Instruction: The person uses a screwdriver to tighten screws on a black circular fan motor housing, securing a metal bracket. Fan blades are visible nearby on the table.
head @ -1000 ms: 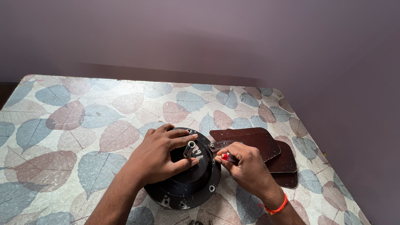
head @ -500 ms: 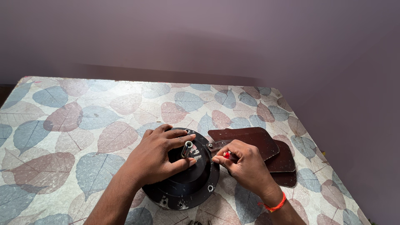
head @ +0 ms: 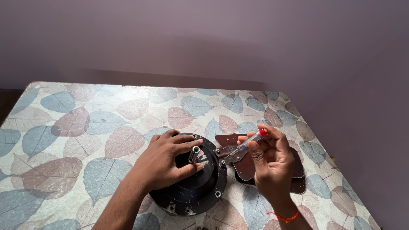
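Nearest us, our left hand point(head: 164, 164) lies palm-down on the round black fan motor housing point(head: 191, 183) on the leaf-patterned table point(head: 85, 127), fingers curled around its raised centre beside the upright metal shaft point(head: 194, 153). Just right of it, our right hand point(head: 272, 162) is lifted with fingers pinched on a clear-handled, red-capped screwdriver point(head: 249, 142), tilted with its tip down at the metal bracket point(head: 226, 152) on the housing rim. Beyond lie the stacked dark brown fan blades point(head: 294, 170), then the plain purple wall point(head: 213, 42).

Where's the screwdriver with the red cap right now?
In the head view, the screwdriver is right of centre, held in the right hand, its tip down at the blade bracket beside the black motor housing.
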